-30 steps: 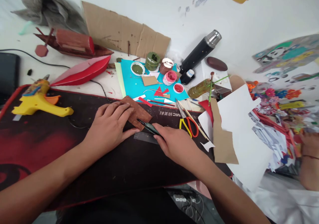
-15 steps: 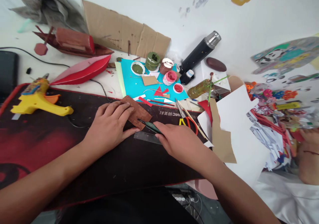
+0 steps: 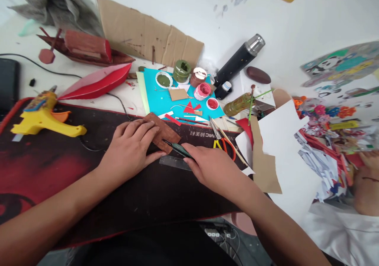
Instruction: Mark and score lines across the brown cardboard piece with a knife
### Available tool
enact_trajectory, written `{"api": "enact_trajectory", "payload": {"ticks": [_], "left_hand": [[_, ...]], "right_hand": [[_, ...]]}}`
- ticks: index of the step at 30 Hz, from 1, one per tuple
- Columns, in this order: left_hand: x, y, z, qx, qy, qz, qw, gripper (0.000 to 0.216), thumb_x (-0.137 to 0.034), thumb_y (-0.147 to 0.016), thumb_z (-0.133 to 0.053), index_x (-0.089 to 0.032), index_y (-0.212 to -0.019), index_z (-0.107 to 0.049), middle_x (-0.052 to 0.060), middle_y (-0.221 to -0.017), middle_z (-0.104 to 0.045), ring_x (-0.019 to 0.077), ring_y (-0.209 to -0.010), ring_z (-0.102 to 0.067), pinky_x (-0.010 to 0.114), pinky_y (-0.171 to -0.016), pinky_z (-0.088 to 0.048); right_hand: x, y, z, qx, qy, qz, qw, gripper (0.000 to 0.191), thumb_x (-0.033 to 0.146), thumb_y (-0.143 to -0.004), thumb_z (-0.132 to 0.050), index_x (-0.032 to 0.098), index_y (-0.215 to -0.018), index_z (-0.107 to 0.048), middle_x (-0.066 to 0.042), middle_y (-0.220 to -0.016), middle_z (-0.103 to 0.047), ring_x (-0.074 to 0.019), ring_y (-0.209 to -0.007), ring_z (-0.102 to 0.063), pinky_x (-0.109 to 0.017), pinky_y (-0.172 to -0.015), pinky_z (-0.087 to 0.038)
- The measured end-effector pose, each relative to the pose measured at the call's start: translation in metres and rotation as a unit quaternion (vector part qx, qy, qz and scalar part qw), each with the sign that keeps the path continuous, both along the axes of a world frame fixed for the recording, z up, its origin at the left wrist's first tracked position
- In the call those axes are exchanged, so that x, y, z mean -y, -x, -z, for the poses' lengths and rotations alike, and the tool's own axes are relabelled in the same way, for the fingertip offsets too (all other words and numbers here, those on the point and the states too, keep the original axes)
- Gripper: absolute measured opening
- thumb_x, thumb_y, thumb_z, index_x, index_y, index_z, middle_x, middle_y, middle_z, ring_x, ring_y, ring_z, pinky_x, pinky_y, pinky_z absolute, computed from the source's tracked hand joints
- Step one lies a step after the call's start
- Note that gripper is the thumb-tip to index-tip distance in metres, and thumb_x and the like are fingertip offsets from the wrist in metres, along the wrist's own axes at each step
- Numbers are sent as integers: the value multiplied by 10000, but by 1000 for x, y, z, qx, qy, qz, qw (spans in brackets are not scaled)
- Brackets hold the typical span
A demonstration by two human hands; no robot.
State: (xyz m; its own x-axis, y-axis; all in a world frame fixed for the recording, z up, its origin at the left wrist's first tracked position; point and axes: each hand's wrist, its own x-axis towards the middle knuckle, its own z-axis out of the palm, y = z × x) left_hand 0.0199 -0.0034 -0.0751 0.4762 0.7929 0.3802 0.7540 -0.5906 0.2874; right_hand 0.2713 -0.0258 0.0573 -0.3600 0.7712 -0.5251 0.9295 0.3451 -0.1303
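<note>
My left hand (image 3: 130,145) lies with its fingers spread on a brown-painted piece of cardboard (image 3: 166,133), pressing it to the dark mat, thumb along its near edge. In my right hand (image 3: 213,165) is a green-handled craft knife (image 3: 180,150), gripped between thumb and fingers. The knife's dark tip touches the brown piece near its middle. A clear ruler-like strip (image 3: 174,163) lies on the mat just below the piece, its right end near my right fingers.
Behind the hands, paint pots (image 3: 181,72) and paper scraps lie on a blue sheet (image 3: 151,94). Scissors (image 3: 225,145) are right of my right hand. A yellow glue gun (image 3: 47,120), a red paper boat (image 3: 97,82) and a brown model boat (image 3: 85,49) stand left. Another person's arm (image 3: 367,183) is far right.
The knife's tip has shifted very slightly left on the brown piece. My left hand stays in place, and the whole view has tilted a little.
</note>
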Motion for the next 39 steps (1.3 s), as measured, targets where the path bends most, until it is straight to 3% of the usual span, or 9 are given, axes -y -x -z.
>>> {"api": "enact_trajectory", "payload": {"ticks": [8,18,39], "left_hand": [[0,1,-1,-5,9,-3,1000,681,-630,-1081,-629,-166,-1578,-606,234,-1510,-723,472,-1409,-643,644,-1149,-470],[1,0,-1,17,41,-8,999,711,-621,-1043,-694,-191,-1604,-611,223,-1513,-723,496,-1408,-640,673,-1161,-463],[1,1,-1,0,33,-3,999,699,-647,-1068,-634,-172,-1580,-614,245,-1511,-722,504,-1405,-645,683,-1149,-474]], "right_hand": [[-2,1,-1,7,19,5,1000,476,311,-1207,-526,199,-1670,-548,-148,-1352,-833,-322,-1134,-834,-398,-859,-598],[-4,4,-1,19,33,6,999,450,306,-1215,-502,200,-1650,-550,-137,-1319,-835,-318,-1134,-830,-369,-820,-552],[-1,16,-7,93,18,-36,995,435,314,-1234,-418,182,-1629,-541,-128,-1092,-822,-275,-883,-816,-334,-642,-465]]}}
